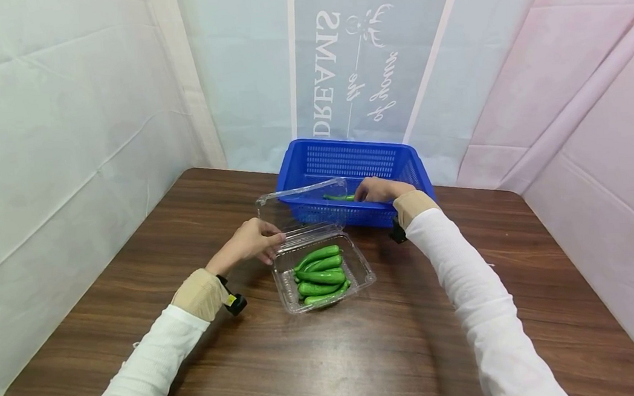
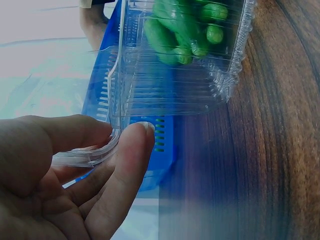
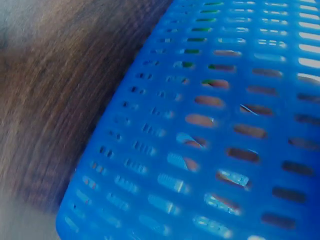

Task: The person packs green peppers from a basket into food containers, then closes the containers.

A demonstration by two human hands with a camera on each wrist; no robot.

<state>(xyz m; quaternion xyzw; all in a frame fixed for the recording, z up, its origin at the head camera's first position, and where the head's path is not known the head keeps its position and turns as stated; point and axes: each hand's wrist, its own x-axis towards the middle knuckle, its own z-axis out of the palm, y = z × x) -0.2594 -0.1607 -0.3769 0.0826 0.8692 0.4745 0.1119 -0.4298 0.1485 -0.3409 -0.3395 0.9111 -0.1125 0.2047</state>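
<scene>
A clear plastic clamshell box [image 1: 368,278] stands with its lid [image 1: 274,209] raised, the lid overlapping the blue basket in the head view. Several glossy green chili peppers [image 1: 322,276] lie in its tray. At the hinge side, my left hand [image 1: 251,241] pinches the box's plastic edge [image 2: 95,157] between thumb and fingers. My right hand [image 1: 377,189] reaches over the front rim into the blue basket [image 1: 346,146], its curled fingers at the end of a green chili pepper [image 1: 339,197]. Through the slots of the basket wall [image 3: 165,125], the right wrist view shows bits of skin and green.
Both the box and the basket rest on a brown wood-grain table [image 1: 239,354], the basket toward its far edge. Behind it hangs a pale blue curtain [image 1: 244,75] with white lettering. White cloth walls [image 1: 74,146] enclose the sides.
</scene>
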